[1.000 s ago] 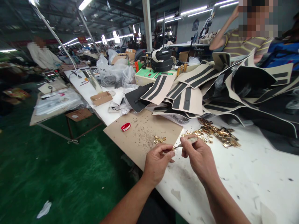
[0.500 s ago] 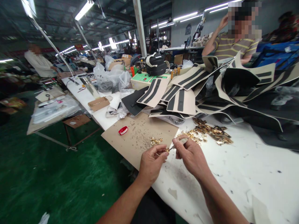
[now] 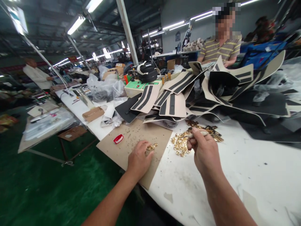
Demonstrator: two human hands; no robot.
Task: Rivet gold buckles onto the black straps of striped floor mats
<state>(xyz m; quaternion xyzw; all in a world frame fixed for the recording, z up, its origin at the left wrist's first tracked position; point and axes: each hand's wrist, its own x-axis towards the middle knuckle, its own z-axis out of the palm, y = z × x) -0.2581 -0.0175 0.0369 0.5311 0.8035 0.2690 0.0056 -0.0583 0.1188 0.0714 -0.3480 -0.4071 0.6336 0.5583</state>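
My left hand [image 3: 139, 159] is over the brown board, its thumb and fingers apart around a small cluster of gold metal fittings [image 3: 154, 146]. Some of these are hidden behind the fingers. My right hand [image 3: 207, 150] is closed around a thin hand tool with a pale handle [image 3: 203, 133], held above the white table. Just left of the right hand lies a larger heap of small gold fittings [image 3: 180, 146]. Behind that hand are flat gold and black metal plates [image 3: 217, 135], partly covered by it.
The brown board [image 3: 155, 169] bears dark scraps and a red oval object [image 3: 118, 139]. Curved cream and black panels [image 3: 172, 105] are piled across the back of the white table [image 3: 249, 163]. A green-topped machine [image 3: 138, 84] stands behind. Across the table is a person in a striped shirt [image 3: 218, 50].
My left hand has moved left, away from the tool tip and a gold fitting, to the small cluster. My right hand has moved right and up with the tool. The view has shifted.
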